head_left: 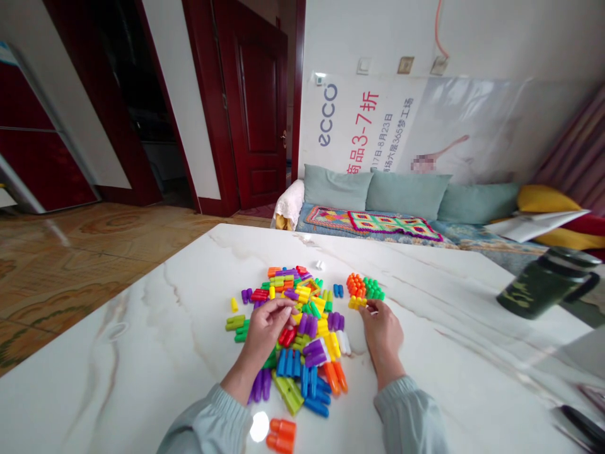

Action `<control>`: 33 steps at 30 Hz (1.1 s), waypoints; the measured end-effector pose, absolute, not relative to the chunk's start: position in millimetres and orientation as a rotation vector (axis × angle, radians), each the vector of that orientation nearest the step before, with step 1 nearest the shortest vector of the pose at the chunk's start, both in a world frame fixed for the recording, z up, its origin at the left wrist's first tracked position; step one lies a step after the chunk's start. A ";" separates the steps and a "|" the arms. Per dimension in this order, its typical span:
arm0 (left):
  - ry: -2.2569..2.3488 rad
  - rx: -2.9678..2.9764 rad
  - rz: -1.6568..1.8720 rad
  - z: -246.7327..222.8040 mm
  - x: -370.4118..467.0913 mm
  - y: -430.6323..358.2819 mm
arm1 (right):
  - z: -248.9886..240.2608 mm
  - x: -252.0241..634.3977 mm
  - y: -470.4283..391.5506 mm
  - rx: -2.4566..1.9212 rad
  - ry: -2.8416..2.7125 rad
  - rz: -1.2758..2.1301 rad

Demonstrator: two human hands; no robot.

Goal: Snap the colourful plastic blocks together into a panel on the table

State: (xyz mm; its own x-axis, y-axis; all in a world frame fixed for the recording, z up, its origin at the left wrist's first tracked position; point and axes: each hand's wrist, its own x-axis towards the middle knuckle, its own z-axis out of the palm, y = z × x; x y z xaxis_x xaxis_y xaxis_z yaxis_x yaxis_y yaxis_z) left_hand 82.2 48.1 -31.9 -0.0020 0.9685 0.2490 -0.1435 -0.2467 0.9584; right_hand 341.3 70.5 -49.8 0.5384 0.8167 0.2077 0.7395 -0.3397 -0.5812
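A pile of colourful plastic bullet-shaped building blocks [308, 325] lies on the white marbled table. Above the pile's left part, my left hand [265, 328] is closed, thumb and fingers brought together; whatever is between them, if anything, is hidden. My right hand [384, 334] rests right of the pile, its fingertips pinched on a small yellow block [355, 302]. Just beyond this block stand an orange cluster of blocks [355, 285] and a green cluster [374, 289], side by side. A blue block [338, 291] lies between them and the pile.
Near the front edge lies an orange block [282, 435]. A small white piece [320, 265] sits behind the pile. To the right stands a dark green mug [539, 284], with a black object [583, 429] at the lower right. Behind the table is a sofa with cushions [409, 192].
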 end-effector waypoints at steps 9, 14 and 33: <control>1.004 1.289 1.427 -29.4 85.0 46.8 | -59.8 349.6 80.5 -2.077 -1.249 -0.010; 1.039 1.343 1.402 -31.0 85.9 46.3 | -57.4 345.8 79.1 -2.014 -1.150 -0.006; 1.217 2.418 1.060 -33.3 86.3 44.2 | -13.5 301.2 35.2 -1.751 -1.917 0.236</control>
State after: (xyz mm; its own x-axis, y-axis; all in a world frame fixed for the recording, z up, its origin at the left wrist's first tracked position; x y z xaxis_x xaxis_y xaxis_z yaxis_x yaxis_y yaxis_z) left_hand 86.3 44.2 -33.3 0.3920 0.7715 0.5011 0.6021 -0.6270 0.4942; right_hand 301.2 35.2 -13.5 -0.0211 0.9648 0.2620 0.8726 0.1457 -0.4662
